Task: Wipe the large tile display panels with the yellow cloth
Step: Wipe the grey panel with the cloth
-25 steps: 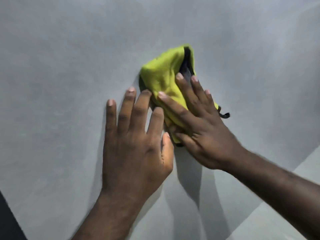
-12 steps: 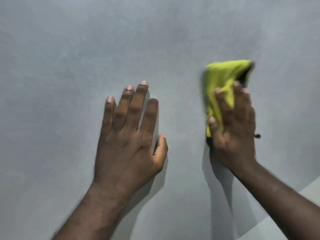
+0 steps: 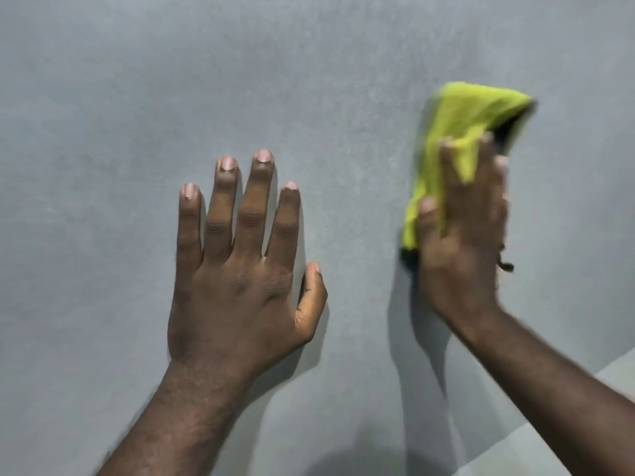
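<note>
A view from head height, looking at a matte grey tile panel (image 3: 137, 97) that fills almost the whole frame. Its surface is faintly mottled.

The left hand (image 3: 237, 286) reaches in from 7 o'clock and lies flat on the panel just below and left of the centre. Its palm is against the tile, its four fingers are straight and slightly fanned toward 12 o'clock, and its thumb sticks out toward 3 o'clock. It holds nothing. A soft shadow falls on the tile at the hand's 4 o'clock side.

The right hand (image 3: 460, 255) comes in from the 5 o'clock corner and sits right of centre, at about 3 o'clock, well apart from the left hand. It is blurred. Its fingers are stretched out nearly straight, pointing to 12 o'clock, and press the yellow cloth (image 3: 460, 115) against the panel. The thumb lies on the cloth's left edge, and a ridge of cloth pokes up between two of the fingers.

The cloth is bunched and folded, at about 2 o'clock in the frame. Most of it shows above the fingertips, and a narrow strip runs down past the thumb. A dark edge shows at its upper right and at its bottom end. A small dark loop (image 3: 505, 264) hangs beside the right hand at its 3 o'clock side.

A paler grey surface (image 3: 618, 369) cuts across the 4 o'clock corner, beyond the panel's edge.
</note>
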`<state>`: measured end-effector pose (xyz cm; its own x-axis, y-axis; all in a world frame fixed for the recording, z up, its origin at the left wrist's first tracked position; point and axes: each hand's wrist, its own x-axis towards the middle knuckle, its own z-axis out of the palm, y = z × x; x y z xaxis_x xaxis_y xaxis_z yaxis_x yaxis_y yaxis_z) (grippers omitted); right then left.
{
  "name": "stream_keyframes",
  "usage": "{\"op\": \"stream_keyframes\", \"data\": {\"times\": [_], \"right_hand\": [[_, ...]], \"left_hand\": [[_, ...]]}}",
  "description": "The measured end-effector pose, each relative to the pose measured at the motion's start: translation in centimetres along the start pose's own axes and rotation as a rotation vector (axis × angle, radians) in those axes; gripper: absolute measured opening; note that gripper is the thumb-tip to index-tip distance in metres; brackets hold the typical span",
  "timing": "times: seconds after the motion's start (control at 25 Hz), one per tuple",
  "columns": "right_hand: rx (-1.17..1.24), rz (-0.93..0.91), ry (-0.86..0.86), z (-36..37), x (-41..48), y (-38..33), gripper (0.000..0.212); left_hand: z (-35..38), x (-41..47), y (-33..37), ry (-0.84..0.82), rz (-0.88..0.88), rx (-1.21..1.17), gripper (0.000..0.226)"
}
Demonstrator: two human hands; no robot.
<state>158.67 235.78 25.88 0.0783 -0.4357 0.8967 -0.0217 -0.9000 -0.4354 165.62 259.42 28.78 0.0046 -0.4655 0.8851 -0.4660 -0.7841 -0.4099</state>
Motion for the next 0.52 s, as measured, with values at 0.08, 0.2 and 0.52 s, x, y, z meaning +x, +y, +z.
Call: {"op": "stream_keyframes", "data": {"times": [0.08,0.2,0.52], "right_hand": [[-0.109,-0.598,-0.094,0.2,-0.9,-0.7,0.051],[-0.109,-0.528,0.011,-0.1,4.0,0.5,0.051],[-0.157,-0.754,-0.069,-1.5,8.7,-2.4,0.051]], "left_hand": [[0.0,0.0,-0.1,0.024,0.017,-0.013,0.08],[0.1,-0.2,-0.2,0.041,0.015,-0.036,0.08],[-1.2,2.6,0.8,0.048,-0.015,-0.133,0.07]]}}
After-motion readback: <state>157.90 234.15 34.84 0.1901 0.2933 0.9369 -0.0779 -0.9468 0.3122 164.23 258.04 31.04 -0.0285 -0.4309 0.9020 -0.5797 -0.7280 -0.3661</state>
